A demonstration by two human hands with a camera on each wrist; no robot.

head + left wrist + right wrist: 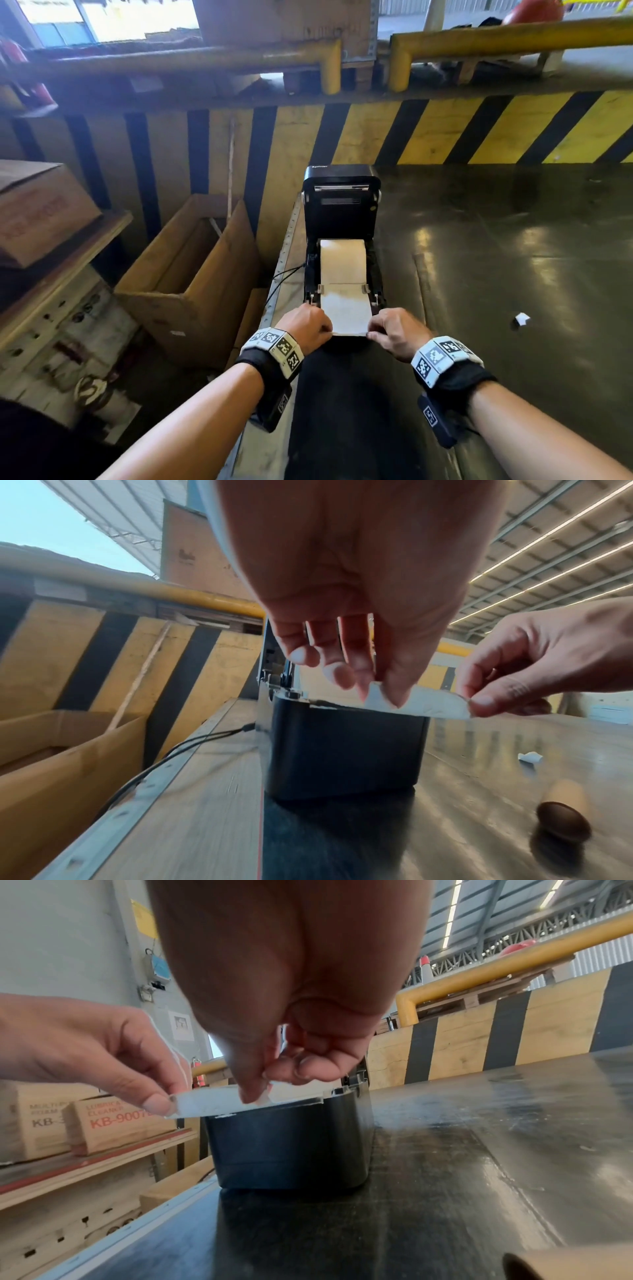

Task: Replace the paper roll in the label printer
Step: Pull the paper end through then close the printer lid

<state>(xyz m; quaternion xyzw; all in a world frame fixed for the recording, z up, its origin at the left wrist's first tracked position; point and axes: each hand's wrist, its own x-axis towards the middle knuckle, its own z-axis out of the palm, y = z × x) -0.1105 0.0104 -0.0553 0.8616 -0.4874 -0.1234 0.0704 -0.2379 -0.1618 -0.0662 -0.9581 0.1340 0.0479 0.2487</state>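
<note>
The black label printer (342, 219) stands on the table with its lid tipped up and back. A white paper roll (342, 262) sits in its bay, and the paper's free end (346, 315) runs forward over the front edge. My left hand (308, 327) pinches the strip's left corner (380, 696), thumb on top. My right hand (394, 330) pinches the right corner (263, 1097). Both hands hold the strip just above the printer's front (342, 745). An empty brown cardboard core (561, 818) lies on the table to the right, its open end also showing in the right wrist view (568, 1264).
A small white paper scrap (521, 319) lies on the shiny dark table (513, 257). An open cardboard box (191, 274) stands left of the table beside shelves with cartons (37, 209). A black cable (178, 753) runs off the table's left edge. A yellow-black striped barrier (445, 133) stands behind.
</note>
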